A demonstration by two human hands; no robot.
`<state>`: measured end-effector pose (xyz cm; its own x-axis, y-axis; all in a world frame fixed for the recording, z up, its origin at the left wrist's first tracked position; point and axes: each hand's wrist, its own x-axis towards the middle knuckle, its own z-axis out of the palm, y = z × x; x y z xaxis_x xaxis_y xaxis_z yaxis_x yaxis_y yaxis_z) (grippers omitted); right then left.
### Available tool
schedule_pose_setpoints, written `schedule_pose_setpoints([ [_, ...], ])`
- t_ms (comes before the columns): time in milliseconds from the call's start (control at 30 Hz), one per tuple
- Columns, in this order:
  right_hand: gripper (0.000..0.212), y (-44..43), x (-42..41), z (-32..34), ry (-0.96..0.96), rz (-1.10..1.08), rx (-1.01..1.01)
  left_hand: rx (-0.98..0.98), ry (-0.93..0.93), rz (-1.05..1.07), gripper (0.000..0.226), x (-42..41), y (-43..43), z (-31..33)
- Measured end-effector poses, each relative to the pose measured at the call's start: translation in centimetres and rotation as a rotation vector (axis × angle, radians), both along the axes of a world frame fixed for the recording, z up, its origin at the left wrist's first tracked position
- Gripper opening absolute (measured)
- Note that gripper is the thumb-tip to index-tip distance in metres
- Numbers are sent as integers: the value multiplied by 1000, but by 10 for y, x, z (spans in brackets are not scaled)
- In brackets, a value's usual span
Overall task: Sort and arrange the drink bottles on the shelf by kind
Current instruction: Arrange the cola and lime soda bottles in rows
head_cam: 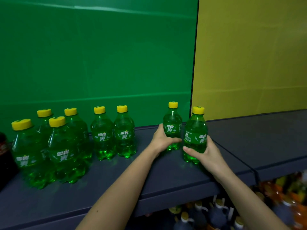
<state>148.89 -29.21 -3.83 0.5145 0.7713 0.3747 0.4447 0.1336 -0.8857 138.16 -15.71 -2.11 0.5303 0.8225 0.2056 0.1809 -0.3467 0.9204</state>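
Green soda bottles with yellow caps stand on a dark blue shelf [116, 183]. My left hand [163, 140] grips one upright bottle [172, 123] near the back. Just to its right, my right hand [205, 151] wraps around a second green bottle [195, 130], nearer the front edge. Both bottles rest on the shelf. Two more green bottles [113, 133] stand side by side at the middle. A tight cluster of several green bottles [49, 146] stands at the left.
A dark cola bottle [5, 156] shows at the far left edge. Behind the shelf hang a green panel [99, 55] and a yellow panel [252, 55]. Below the shelf at the right are dark jugs [214, 213] and orange bottles [282, 191].
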Motion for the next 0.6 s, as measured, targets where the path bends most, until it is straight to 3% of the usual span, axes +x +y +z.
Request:
schedule_pose_setpoints([
  [133, 58, -9, 0, 2, -6, 16, 1, 107, 9, 73, 68, -3, -7, 0],
  [300, 51, -11, -15, 9, 8, 93, 16, 383, 119, 243, 63, -34, -27, 5],
  [533, 56, 0, -57, 16, 1, 276, 16, 453, 77, 444, 75, -116, -59, 13],
  [600, 57, 6, -71, 17, -1, 321, 16, 451, 83, 485, 69, -136, -60, 11],
])
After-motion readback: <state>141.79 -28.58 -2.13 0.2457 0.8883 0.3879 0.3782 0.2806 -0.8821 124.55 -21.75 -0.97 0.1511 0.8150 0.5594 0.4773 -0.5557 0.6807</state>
